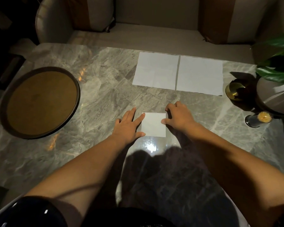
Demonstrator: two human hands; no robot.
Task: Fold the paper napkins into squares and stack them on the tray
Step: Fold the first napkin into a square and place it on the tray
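A small white folded napkin [153, 125] lies square on the marble table [105, 89] between my hands. My left hand [129, 124] rests flat at its left edge, fingers spread, with the index finger and thumb touching the paper. My right hand [179, 116] is at its right edge, fingers curled, with the thumb on the paper. Two unfolded white napkins lie side by side farther back, the left napkin [156, 70] and the right napkin [200, 75]. A round brown tray [2, 104] sits at the far left with nothing on it.
At the right edge stand a brass cup [234, 90], a dark holder of toothpicks [259, 119] and a potted plant [277, 63]. A cushioned bench [154, 36] runs behind the table.
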